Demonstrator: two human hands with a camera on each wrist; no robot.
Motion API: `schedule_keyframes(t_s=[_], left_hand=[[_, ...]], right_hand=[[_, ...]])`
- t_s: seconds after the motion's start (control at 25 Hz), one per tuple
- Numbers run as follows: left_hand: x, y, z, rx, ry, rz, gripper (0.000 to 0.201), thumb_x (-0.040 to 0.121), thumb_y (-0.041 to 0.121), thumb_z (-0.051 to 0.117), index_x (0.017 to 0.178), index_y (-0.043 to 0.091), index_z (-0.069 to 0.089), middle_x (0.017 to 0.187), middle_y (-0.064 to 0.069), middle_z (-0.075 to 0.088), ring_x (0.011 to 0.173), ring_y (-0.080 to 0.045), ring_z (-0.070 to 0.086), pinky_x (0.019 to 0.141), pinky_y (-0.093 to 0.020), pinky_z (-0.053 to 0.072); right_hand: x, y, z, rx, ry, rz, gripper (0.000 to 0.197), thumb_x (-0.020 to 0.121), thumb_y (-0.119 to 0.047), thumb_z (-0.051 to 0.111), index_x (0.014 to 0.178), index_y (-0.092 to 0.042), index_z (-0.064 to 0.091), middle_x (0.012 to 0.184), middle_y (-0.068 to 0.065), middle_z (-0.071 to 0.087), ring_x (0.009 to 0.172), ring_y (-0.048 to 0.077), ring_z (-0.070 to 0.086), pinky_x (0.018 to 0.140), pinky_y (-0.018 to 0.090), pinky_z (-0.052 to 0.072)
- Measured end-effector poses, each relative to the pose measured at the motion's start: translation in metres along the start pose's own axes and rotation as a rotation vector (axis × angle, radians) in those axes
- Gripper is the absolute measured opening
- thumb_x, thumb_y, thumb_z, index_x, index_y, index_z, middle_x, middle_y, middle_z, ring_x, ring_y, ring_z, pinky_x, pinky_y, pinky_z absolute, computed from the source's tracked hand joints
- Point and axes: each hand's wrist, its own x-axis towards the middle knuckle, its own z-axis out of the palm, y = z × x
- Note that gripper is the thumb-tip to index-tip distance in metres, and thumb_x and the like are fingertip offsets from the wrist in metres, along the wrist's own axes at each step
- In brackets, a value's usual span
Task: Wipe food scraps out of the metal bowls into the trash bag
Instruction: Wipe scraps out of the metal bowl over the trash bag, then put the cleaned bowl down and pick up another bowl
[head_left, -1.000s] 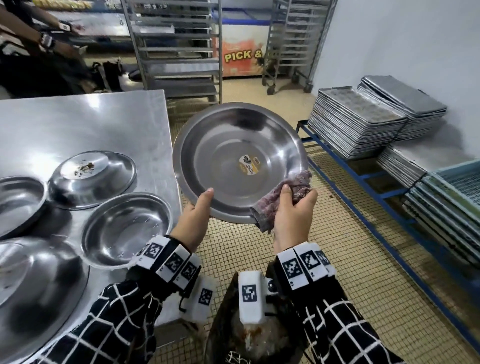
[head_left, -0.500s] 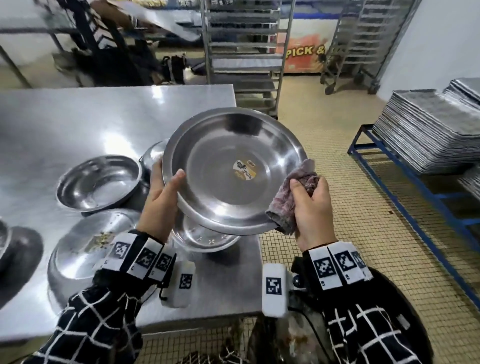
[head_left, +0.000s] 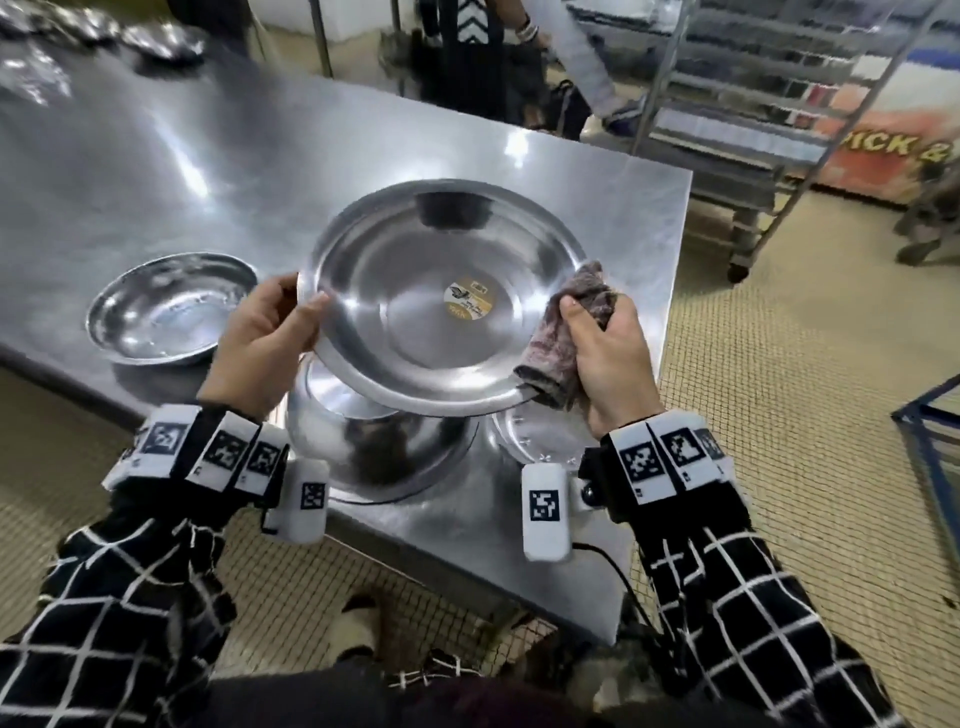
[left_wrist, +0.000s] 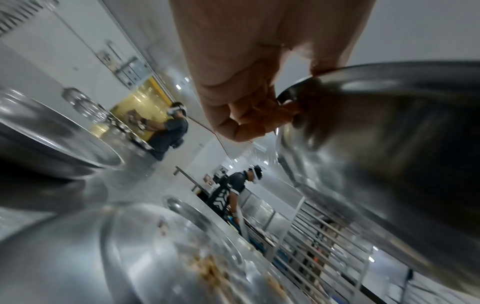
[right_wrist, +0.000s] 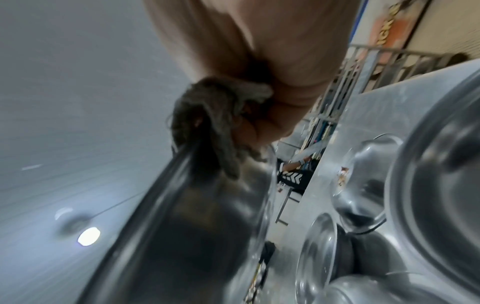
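Holding a large metal bowl (head_left: 436, 306) tilted above the near corner of the table (head_left: 156, 171), the person grips it from both sides. The left hand (head_left: 262, 340) curls round the bowl's left rim, thumb on the inner face and fingers underneath, as the left wrist view confirms. The right hand (head_left: 605, 358) clutches a crumpled rag (head_left: 563, 338) and pinches it against the bowl's right rim. The bowl's inside looks clean, with a round sticker (head_left: 471, 301) near its middle. Directly below the held bowl a second bowl (head_left: 374, 447) sits on the table, and just right of that a flatter dish (head_left: 540, 434) peeks out. To the left of the held bowl, well apart, stands a smaller bowl (head_left: 166, 309). Brown scraps seem to lie in one bowl (left_wrist: 182, 257) in the blurred left wrist view.
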Motion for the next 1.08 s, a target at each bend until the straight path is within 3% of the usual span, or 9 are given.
schedule_keyframes(t_s=[0.12,0.24,0.36,0.44,0.6,0.68,0.8,0.96,1.08], left_hand=[[0.013,-0.008,-0.036,-0.053,0.061,-0.058,0.016,0.098,0.015,0.048,0.1,0.024,0.061,0.077,0.007,0.066,0.068,-0.008,0.061,0.063,-0.025,0.053],[0.043,-0.012,-0.075,0.013,0.113,-0.015,0.021,0.099,0.013,0.045,0.101,0.024,0.062,0.073,0.013,0.068,0.068,-0.003,0.063,0.064,-0.021,0.055],[0.092,-0.02,-0.122,0.099,0.061,0.026,0.02,0.098,0.013,0.046,0.101,0.024,0.063,0.078,0.007,0.066,0.071,-0.011,0.06,0.071,-0.025,0.052],[0.134,-0.025,-0.156,0.122,0.03,-0.041,0.02,0.098,0.01,0.047,0.096,0.022,0.063,0.074,0.003,0.063,0.069,-0.016,0.056,0.071,-0.029,0.05],[0.213,-0.026,-0.205,0.236,-0.094,-0.148,0.018,0.097,0.008,0.046,0.09,0.019,0.058,0.073,0.0,0.057,0.064,-0.007,0.052,0.058,-0.013,0.047],[0.256,-0.035,-0.225,0.326,-0.129,-0.179,0.014,0.096,0.011,0.05,0.09,0.021,0.058,0.075,0.0,0.055,0.064,-0.005,0.051,0.059,-0.014,0.046],[0.31,-0.06,-0.24,0.451,-0.176,-0.247,0.004,0.094,0.014,0.055,0.096,0.016,0.058,0.076,0.001,0.057,0.066,-0.008,0.05,0.064,-0.021,0.045],[0.352,-0.099,-0.241,0.679,-0.288,-0.402,0.006,0.093,0.014,0.058,0.099,0.013,0.059,0.079,-0.003,0.054,0.066,-0.01,0.048,0.059,-0.022,0.042],[0.371,-0.129,-0.24,0.734,-0.323,-0.527,0.025,0.09,0.013,0.062,0.112,0.001,0.061,0.076,-0.004,0.055,0.063,-0.012,0.046,0.058,-0.025,0.039]], right_hand=[[0.02,-0.003,0.045,-0.033,-0.107,-0.007,0.016,0.092,-0.022,0.059,0.1,-0.015,0.047,0.105,0.011,0.059,0.091,0.022,0.064,0.075,0.035,0.057],[0.049,0.0,0.098,-0.116,-0.159,-0.032,0.021,0.086,-0.032,0.063,0.095,-0.019,0.048,0.106,0.014,0.061,0.097,0.029,0.064,0.083,0.047,0.055],[0.078,0.001,0.153,-0.205,-0.175,-0.036,0.033,0.08,-0.044,0.06,0.098,-0.019,0.046,0.109,0.015,0.06,0.098,0.032,0.063,0.082,0.05,0.055],[0.104,-0.001,0.192,-0.233,-0.136,-0.045,0.029,0.088,-0.037,0.059,0.099,-0.014,0.046,0.11,0.018,0.059,0.098,0.033,0.063,0.083,0.051,0.055],[0.161,-0.001,0.262,-0.407,-0.137,-0.048,0.036,0.083,-0.045,0.058,0.099,-0.013,0.051,0.107,0.014,0.061,0.097,0.03,0.061,0.087,0.042,0.052],[0.192,0.001,0.292,-0.528,-0.135,-0.049,0.031,0.094,-0.032,0.053,0.112,-0.007,0.051,0.104,0.006,0.056,0.089,0.02,0.057,0.071,0.019,0.046],[0.233,0.01,0.323,-0.676,-0.129,-0.011,0.03,0.098,-0.023,0.049,0.121,-0.003,0.05,0.104,0.01,0.057,0.069,0.012,0.053,0.041,0.013,0.037],[0.273,0.036,0.351,-0.96,-0.145,0.03,0.032,0.096,-0.024,0.054,0.115,0.0,0.058,0.108,0.015,0.061,0.095,0.028,0.059,0.068,0.021,0.037],[0.3,0.059,0.364,-1.089,-0.213,0.084,0.029,0.093,-0.027,0.058,0.104,0.0,0.063,0.103,0.016,0.065,0.09,0.029,0.062,0.069,0.027,0.039]])
